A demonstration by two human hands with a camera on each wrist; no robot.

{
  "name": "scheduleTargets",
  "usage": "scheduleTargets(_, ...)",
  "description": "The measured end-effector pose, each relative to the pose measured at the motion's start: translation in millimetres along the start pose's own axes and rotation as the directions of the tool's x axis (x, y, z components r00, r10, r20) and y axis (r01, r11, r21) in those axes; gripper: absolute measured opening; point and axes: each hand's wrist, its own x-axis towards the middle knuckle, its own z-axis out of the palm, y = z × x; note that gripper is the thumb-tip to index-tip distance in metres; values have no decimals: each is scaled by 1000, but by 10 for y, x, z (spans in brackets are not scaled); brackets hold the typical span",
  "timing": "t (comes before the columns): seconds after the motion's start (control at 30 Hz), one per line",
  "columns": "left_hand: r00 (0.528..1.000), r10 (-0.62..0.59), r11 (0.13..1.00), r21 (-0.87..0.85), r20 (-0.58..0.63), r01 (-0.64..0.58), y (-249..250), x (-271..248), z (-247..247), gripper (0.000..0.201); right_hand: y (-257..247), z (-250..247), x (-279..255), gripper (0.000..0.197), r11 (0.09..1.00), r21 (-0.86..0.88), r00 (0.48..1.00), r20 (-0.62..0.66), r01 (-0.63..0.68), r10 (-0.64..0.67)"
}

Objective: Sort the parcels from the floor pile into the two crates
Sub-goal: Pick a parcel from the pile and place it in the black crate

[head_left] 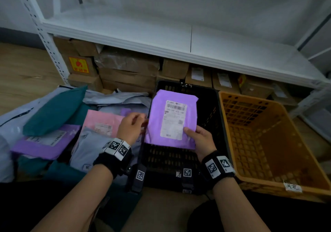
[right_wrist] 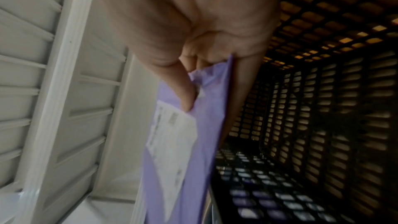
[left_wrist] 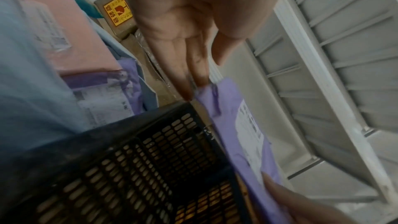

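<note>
A purple parcel (head_left: pixel 172 119) with a white label hangs tilted over the black crate (head_left: pixel 168 158). My right hand (head_left: pixel 193 133) grips its lower right corner, with the thumb (right_wrist: pixel 185 94) on the label side and the fingers behind. My left hand (head_left: pixel 141 120) is at the parcel's left edge. In the left wrist view its straight fingertips (left_wrist: pixel 187 94) touch the corner of the purple parcel (left_wrist: pixel 232 134). To the right stands the orange crate (head_left: pixel 250 110), with nothing visible inside. The floor pile on the left holds a teal parcel (head_left: pixel 53 111), a pink one (head_left: pixel 100 122), another purple one (head_left: pixel 44 142) and grey ones.
A white metal shelf (head_left: pixel 161 40) runs across behind the crates, with cardboard boxes (head_left: pixel 129 70) stacked under it. Its upright post (head_left: pixel 44 40) stands at the left. Wooden floor (head_left: pixel 21 74) shows at the far left.
</note>
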Motion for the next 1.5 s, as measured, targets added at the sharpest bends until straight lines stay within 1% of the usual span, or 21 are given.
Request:
scheduleTargets(0.07, 999, 8, 990, 140, 52, -15, -127, 104, 90, 26, -34, -129, 154, 16, 999, -37, 984, -176, -24, 17)
scheduleTargets(0.13, 978, -31, 913, 403, 207, -57, -238, 157, 205, 50, -53, -236, 350, 15, 996, -70, 953, -302, -48, 25)
scheduleTargets(0.2, 931, -121, 807, 580, 345, -110, -314, 167, 318, 74, -44, -293, 545, 12, 986, -130, 934, -353, -108, 56)
scheduleTargets(0.27, 918, -179, 699, 703, 354, -134, -328, 162, 371, 84, -3, -318, 716, 15, 959, -214, 925, -368, -186, 97)
scheduleTargets(0.4, 933, -158, 692, 710, 324, -129, -347, 96, 354, 74, 178, -368, 1063, 15, 856, -429, 921, -369, -290, 127)
scheduleTargets(0.5, 905, -168, 719, 676, 391, -158, -397, 77, 298, 75, 256, -345, 1331, 12, 628, -684, 928, -307, -370, 213)
scheduleTargets(0.57, 867, -201, 717, 671, 456, -187, -385, 195, 223, 75, 284, -282, 1523, 22, 452, -817, 928, -257, -358, 270)
scheduleTargets(0.6, 852, -219, 701, 684, 475, -201, -360, 284, 192, 77, 307, -245, 1625, 26, 402, -839, 917, -250, -366, 312)
scheduleTargets(0.67, 829, -227, 666, 702, 511, -250, -281, 493, 186, 82, 415, -170, 1855, 25, 394, -842, 911, -243, -369, 334)
scheduleTargets(0.7, 823, -221, 640, 715, 524, -283, -245, 594, 212, 83, 482, -123, 1967, 23, 445, -811, 912, -245, -379, 331)
scheduleTargets(0.73, 820, -218, 602, 735, 529, -313, -216, 685, 252, 84, 561, -98, 2083, 32, 513, -772, 919, -243, -376, 310)
scheduleTargets(0.8, 823, -227, 518, 780, 521, -351, -167, 820, 327, 83, 747, -40, 2276, 70, 524, -785, 943, -245, -330, 228)
scheduleTargets(0.87, 823, -236, 468, 802, 518, -371, -160, 895, 384, 83, 892, 61, 2385, 92, 253, -954, 981, -123, -158, 150)
scheduleTargets(0.9, 822, -235, 457, 805, 519, -377, -165, 909, 406, 84, 991, 103, 2425, 99, 104, -994, 987, -13, -30, 160)
scheduleTargets(0.93, 822, -232, 449, 807, 519, -383, -173, 918, 425, 85, 1094, 150, 2440, 105, 10, -995, 973, 98, 98, 207)
scheduleTargets(0.97, 825, -231, 441, 811, 516, -384, -180, 918, 439, 87, 1212, 188, 2453, 106, -47, -981, 947, 171, 191, 273)
scheduleTargets(1.03, 836, -234, 414, 829, 497, -377, -194, 899, 466, 90, 1435, 249, 2472, 101, -116, -958, 907, 205, 264, 368)
scheduleTargets(1.13, 843, -217, 393, 835, 492, -386, -203, 886, 501, 92, 1641, 318, 2527, 93, -156, -947, 904, 206, 280, 375)
scheduleTargets(1.27, 842, -197, 442, 812, 503, -382, -193, 883, 472, 92, 1736, 354, 2508, 95, -162, -952, 916, 189, 259, 353)
scheduleTargets(1.4, 855, -185, 433, 821, 485, -372, -195, 871, 477, 92, 1446, 393, 2545, 90, -69, -968, 882, 190, 242, 431)
scheduleTargets(1.5, 857, -178, 478, 804, 483, -354, -200, 865, 437, 89, 1087, 511, 2471, 77, 39, -985, 918, 172, 170, 357)
